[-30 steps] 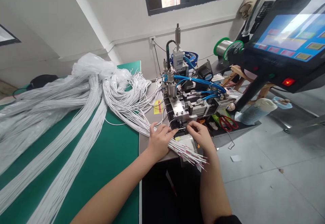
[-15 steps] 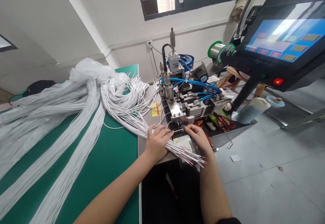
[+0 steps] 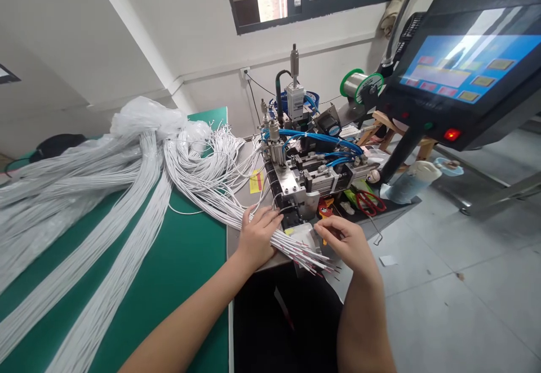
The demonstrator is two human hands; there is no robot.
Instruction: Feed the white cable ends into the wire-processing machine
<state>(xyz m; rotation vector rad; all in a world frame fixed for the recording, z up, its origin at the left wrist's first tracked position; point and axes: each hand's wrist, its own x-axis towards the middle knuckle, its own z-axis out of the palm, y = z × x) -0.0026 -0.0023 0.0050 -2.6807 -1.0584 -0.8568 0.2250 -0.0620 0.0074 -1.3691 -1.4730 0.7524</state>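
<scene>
My left hand (image 3: pixel 257 235) rests palm down on a bundle of thin white wires (image 3: pixel 296 249), fingers spread over it at the front edge of the metal plate. The wires' red-marked ends stick out toward me past the bench edge. My right hand (image 3: pixel 349 240) hovers just right of those ends with thumb and forefinger pinched together; what they hold, if anything, is too small to see. Directly behind both hands stands a small metal machine (image 3: pixel 304 167) with blue air hoses and a black clamp slot.
Thick bundles of white wire (image 3: pixel 139 187) fan across the green mat (image 3: pixel 186 266) on the left, with a plastic bag behind. A touchscreen panel (image 3: pixel 460 63) hangs at the upper right. Red-handled scissors (image 3: pixel 369 201) and a green solder spool (image 3: pixel 359 83) sit right of the machine.
My right hand has pulled back from the machine's clamp slot toward me and to the right. The left hand stays on the wire bundle. The camera has shifted slightly.
</scene>
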